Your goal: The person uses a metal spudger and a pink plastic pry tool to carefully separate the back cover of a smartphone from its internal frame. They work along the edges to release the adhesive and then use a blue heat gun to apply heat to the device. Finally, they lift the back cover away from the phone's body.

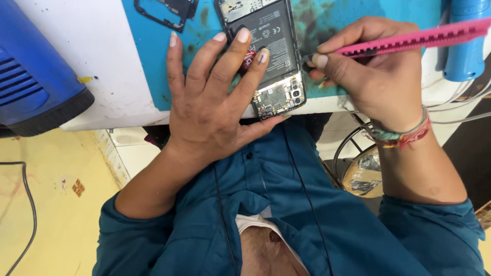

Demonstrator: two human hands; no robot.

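An opened smartphone [276, 56] lies back-up on a blue work mat [148, 61], its black battery and circuit board exposed. My left hand [215, 97] lies flat on it, fingers spread, pressing on the battery area. My right hand [368, 66] grips a pink toothed plastic tool [419, 37], whose dark tip touches the phone's right edge. A woven bracelet [404, 134] circles my right wrist.
A black phone frame piece [166, 13] lies on the mat at the top. A blue hot-air device [36, 76] sits at the left on the white tabletop [97, 46]. A blue cylinder [465, 46] and white cables [460, 102] stand at the right.
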